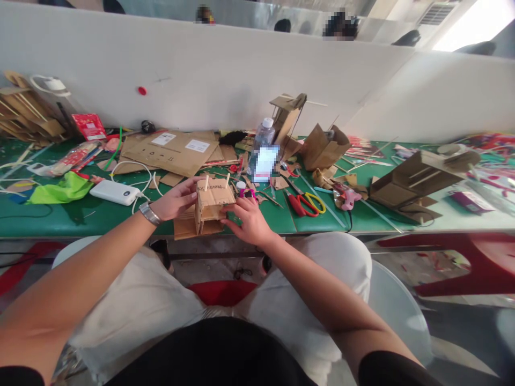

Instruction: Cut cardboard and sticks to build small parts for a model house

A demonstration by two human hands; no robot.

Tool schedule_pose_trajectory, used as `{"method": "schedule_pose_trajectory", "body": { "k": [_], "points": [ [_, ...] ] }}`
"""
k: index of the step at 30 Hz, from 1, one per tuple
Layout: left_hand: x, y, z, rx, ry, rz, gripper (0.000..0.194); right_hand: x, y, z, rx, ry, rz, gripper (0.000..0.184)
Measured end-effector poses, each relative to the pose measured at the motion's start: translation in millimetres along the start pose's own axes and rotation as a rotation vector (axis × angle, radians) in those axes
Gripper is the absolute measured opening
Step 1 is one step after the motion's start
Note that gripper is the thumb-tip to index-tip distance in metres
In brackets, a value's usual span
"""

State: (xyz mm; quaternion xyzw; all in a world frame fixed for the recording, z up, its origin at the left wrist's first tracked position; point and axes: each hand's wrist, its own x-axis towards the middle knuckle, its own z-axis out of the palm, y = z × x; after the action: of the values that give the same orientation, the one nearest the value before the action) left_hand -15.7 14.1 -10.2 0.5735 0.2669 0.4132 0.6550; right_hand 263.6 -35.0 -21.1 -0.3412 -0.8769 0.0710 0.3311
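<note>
A small cardboard box frame [213, 194] stands near the front edge of the green table, with two short wooden sticks rising from its printed top and its near side open. My left hand [179, 199], a metal watch on its wrist, grips the box's left side. On the right side, my right hand [248, 219] holds the box's edge between thumb and fingers. Under the box lies a flat cardboard piece [183, 229] that reaches the table edge. Just past my right hand sit a small pink-and-black item [247, 193] and a white cap [241, 185].
Scissors with red and yellow handles [308, 205] and a pink glue gun [349, 199] lie to the right. A white power bank [115, 192] with cables lies left. Behind stand a plastic bottle [261, 140], a lit phone [265, 162] and cardboard models [418, 182].
</note>
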Motion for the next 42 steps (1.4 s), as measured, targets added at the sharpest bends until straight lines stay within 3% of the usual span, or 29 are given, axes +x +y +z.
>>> {"method": "schedule_pose_trajectory", "body": {
  "k": [5,8,21,26,30,37,42],
  "points": [
    [-0.3,4.5,5.8,0.09,-0.128,0.071,0.083,-1.1,0.9,8.8,-0.07,0.023,0.049,0.025],
    [-0.2,6.0,8.5,0.144,-0.133,0.113,0.092,-1.3,1.1,12.6,-0.071,0.031,0.07,0.024],
    [0.0,-0.6,-7.9,0.207,-0.056,0.087,0.07,-0.6,2.9,15.8,-0.048,0.024,0.086,0.024],
    [0.2,-1.1,-11.4,0.123,0.139,0.016,0.055,-1.5,4.0,17.7,-0.053,0.017,0.097,0.021],
    [4.4,-0.8,-11.7,0.204,0.288,0.038,0.042,-1.8,3.2,18.6,-0.049,0.021,0.098,0.02],
    [9.6,3.6,-5.3,0.115,0.31,0.059,0.041,-1.3,1.4,18.6,-0.025,0.033,0.065,0.022],
    [8.4,2.6,-4.7,-0.017,0.284,-0.023,0.042,-1.5,1.0,17.9,-0.018,0.014,0.069,0.022]
  ]
}}
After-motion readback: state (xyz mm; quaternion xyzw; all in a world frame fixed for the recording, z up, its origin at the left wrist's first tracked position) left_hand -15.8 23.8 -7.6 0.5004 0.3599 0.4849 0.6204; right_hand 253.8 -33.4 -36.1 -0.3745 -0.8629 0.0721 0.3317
